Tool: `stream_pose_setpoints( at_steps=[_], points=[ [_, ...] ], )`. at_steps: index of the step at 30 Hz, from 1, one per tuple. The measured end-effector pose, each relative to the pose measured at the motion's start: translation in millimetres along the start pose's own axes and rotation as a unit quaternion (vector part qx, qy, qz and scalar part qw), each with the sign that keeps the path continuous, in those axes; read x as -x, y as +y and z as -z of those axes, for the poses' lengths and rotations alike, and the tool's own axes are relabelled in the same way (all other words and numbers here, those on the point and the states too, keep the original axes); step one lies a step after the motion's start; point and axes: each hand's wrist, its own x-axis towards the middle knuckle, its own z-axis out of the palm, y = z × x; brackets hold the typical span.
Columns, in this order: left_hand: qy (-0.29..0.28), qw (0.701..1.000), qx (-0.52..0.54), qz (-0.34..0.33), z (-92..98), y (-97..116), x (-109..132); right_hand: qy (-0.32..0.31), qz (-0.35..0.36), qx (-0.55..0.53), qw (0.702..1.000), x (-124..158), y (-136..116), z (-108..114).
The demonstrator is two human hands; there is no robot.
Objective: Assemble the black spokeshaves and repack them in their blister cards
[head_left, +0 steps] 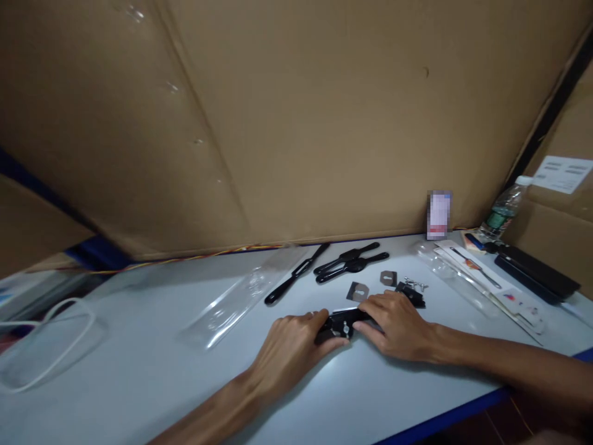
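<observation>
Both my hands rest on the pale table (139, 371) around a small black metal part with a wing screw (341, 322). My left hand (290, 349) curls its fingers round the part's left end. My right hand (398, 324) presses down on its right end with fingers bent. Just beyond lie two small grey metal plates (357, 291), a black block (411, 293) and a few screws (416, 283). Farther back lie three long black handles (349, 264), side by side.
A clear plastic blister tray (241, 300) lies to the left, another with a printed card (477, 275) to the right. A water bottle (503, 213), a black case (537, 275) and cardboard walls (296, 123) close the back. A white cable (50, 346) lies at far left.
</observation>
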Motion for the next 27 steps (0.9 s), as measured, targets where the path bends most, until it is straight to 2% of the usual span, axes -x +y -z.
stream_pose_setpoints(
  at_steps=[5, 8, 11, 13, 16, 18, 21, 24, 27],
  points=[
    [0.079, 0.995, 0.062, -0.021, -8.5, -11, -1, -0.024, -0.016, 0.026, 0.999, -4, 2, 16],
    [0.155, 0.975, 0.158, -0.021, -9.8, -19, -2, 0.024, -0.033, 0.01, 0.999, -6, 16, 22],
    [0.217, 0.943, 0.249, 0.025, -6.7, -23, -7, 0.094, -0.1, -0.047, 0.989, -6, 40, 29],
    [0.208, 0.932, 0.294, 0.038, -4.8, -23, -10, 0.148, -0.149, -0.092, 0.973, -4, 61, 34],
    [0.133, 0.946, 0.295, -0.005, -6.0, -21, -12, 0.187, -0.21, -0.105, 0.954, 1, 95, 44],
    [0.1, 0.956, 0.274, -0.039, -9.1, -20, -10, 0.161, -0.254, -0.059, 0.952, 5, 114, 49],
    [0.091, 0.958, 0.263, -0.063, -14.0, -20, -8, 0.094, -0.309, 0.048, 0.945, 11, 131, 50],
    [0.091, 0.96, 0.253, -0.076, -16.6, -22, -7, 0.033, -0.315, 0.119, 0.941, 15, 132, 46],
    [0.087, 0.964, 0.238, -0.085, -17.4, -23, -8, 0.005, -0.315, 0.146, 0.938, 16, 124, 42]
  ],
)
